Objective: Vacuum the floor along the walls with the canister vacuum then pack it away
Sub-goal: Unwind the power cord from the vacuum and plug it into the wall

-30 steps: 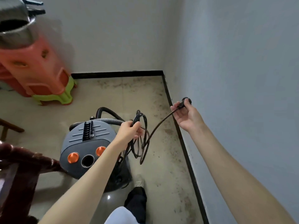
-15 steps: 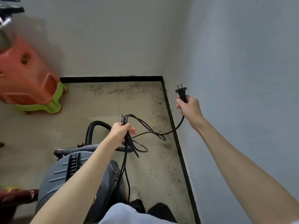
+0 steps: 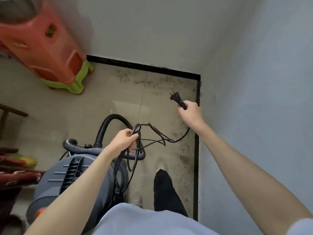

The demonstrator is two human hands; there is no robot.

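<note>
The grey canister vacuum point(image 3: 74, 177) stands on the floor point(image 3: 108, 99) near the room's corner, its black ribbed hose point(image 3: 103, 131) arching above it. The left hand point(image 3: 124, 139) has its grip curled tight around gathered loops of the black power cord point(image 3: 152, 139), just above the hose. The right hand point(image 3: 190, 114) grips the cord's end behind the plug point(image 3: 175, 97), prongs up, near the black skirting point(image 3: 196, 150). Orange and green stacked stools point(image 3: 50, 48) stand against the far wall.

A stack of plastic stools point(image 3: 50, 48), orange over green, stands at the far left by the wall. Dark wooden furniture point(image 3: 11, 177) is at the left edge. The floor point(image 3: 105, 99) is beige with dark specks.
</note>
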